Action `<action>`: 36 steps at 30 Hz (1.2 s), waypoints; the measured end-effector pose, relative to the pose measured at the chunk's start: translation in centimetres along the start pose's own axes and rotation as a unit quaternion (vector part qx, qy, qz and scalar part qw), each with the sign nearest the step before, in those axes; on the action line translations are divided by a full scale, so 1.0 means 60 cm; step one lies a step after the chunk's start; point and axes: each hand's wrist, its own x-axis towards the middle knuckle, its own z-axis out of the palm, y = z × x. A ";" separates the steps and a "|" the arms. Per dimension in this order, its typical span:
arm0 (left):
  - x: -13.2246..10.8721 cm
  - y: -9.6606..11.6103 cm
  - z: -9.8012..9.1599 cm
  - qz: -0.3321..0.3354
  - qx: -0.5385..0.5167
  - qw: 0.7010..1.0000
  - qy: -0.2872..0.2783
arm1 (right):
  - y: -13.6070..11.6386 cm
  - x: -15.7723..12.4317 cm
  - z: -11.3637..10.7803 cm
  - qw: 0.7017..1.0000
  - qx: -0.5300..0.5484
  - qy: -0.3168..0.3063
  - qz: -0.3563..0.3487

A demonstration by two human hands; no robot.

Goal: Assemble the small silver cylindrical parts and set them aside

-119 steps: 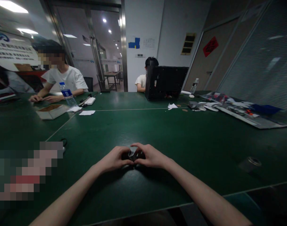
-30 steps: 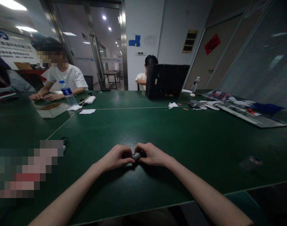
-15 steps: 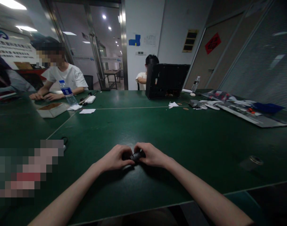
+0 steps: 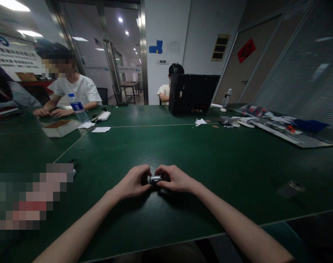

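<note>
Between my two hands is a small, silvery, cylinder-like piece [image 4: 155,179] with darker ends, lying roughly level just above the green table [image 4: 144,226]. My left hand [image 4: 137,180] pinches its left end between thumb and fingers. The right end is in the curled fingers of my right hand [image 4: 173,178]. Fingers cover both ends, so its exact kind does not show. Off to the right, apart from my hands, stands a short metal can or tube [image 4: 292,189].
A pixelated patch [image 4: 35,195] covers something at left, with a dark cord loop beside it. Farther back are an open box [image 4: 61,128], a water bottle [image 4: 78,108] and a large black case [image 4: 195,93]. Papers and a board [image 4: 292,133] lie at right. Two people sit across the table.
The silvery piece has turned to lie more level, and a brighter side now shows. My left hand has shifted slightly with it; my right fingers have moved a little along it.
</note>
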 end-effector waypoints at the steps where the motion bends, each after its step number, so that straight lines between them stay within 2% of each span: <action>1: 0.000 -0.001 0.000 0.000 -0.001 1.000 0.001 | 0.000 0.000 0.000 1.000 0.000 0.002 -0.002; 11: -0.001 -0.006 0.001 -0.017 -0.016 0.999 -0.038 | -0.002 0.002 -0.003 0.999 -0.012 0.044 -0.019; 15: 0.000 -0.008 0.000 -0.020 -0.012 0.998 -0.057 | 0.001 0.003 -0.002 0.999 -0.006 0.045 -0.019; 23: 0.002 -0.002 -0.004 0.017 0.021 0.997 -0.075 | -0.006 0.001 -0.001 0.999 0.003 0.026 -0.028; 36: 0.002 0.002 -0.004 0.032 0.008 0.997 -0.069 | 0.001 0.003 0.008 0.999 0.000 0.030 -0.036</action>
